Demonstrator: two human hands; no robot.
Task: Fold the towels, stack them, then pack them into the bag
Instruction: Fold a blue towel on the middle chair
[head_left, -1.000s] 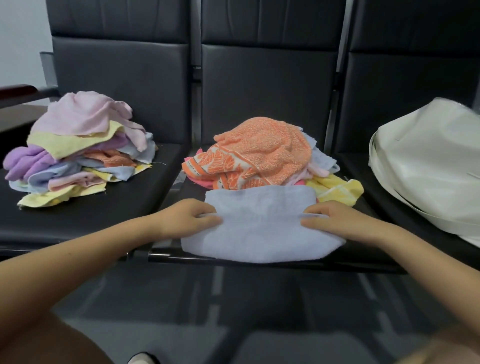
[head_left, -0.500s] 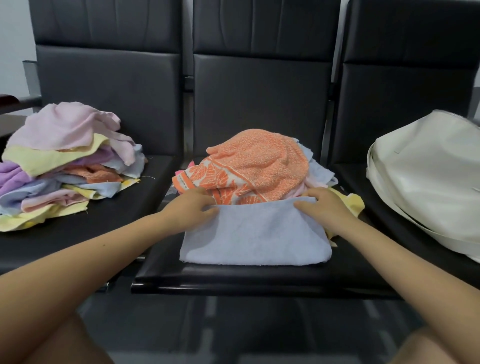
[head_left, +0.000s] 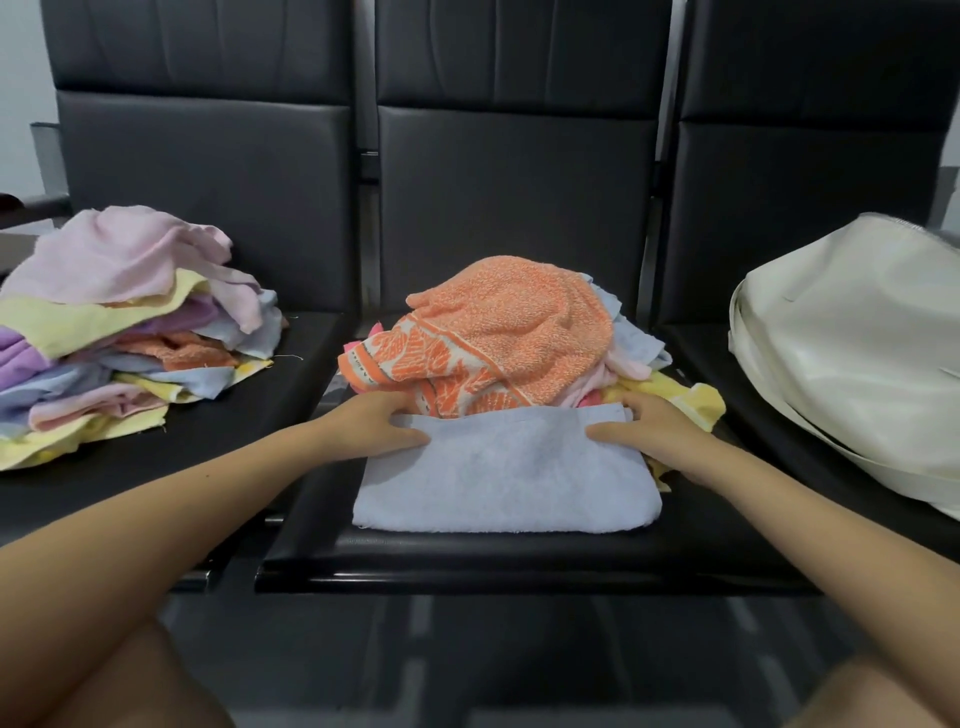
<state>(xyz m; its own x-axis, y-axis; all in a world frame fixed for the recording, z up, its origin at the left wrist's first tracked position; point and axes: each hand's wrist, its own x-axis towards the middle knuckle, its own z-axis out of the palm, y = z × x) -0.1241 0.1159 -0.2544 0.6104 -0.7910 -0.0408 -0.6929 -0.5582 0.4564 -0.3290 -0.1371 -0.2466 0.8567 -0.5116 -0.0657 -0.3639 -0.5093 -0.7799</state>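
Note:
A light blue towel (head_left: 506, 478) lies folded flat at the front of the middle black seat (head_left: 519, 564). My left hand (head_left: 376, 423) grips its far left corner, thumb on top of the cloth. My right hand (head_left: 647, 431) grips its far right corner the same way. Right behind the blue towel sits a loose heap of towels topped by an orange one (head_left: 498, 332), with yellow and pink cloth showing beneath. A second pile of pastel towels (head_left: 119, 322) rests on the left seat. The white bag (head_left: 852, 343) lies on the right seat.
Three black padded seats stand in a row with tall backrests (head_left: 514, 208) behind them. A metal armrest (head_left: 36, 202) sits at the far left. Dark floor (head_left: 467, 649) shows below the seat edge, and my knees are at the bottom corners.
The blue towel moved back from overhanging the seat's front edge to lying fully on the seat. Both hands kept hold of its far corners and shifted with it.

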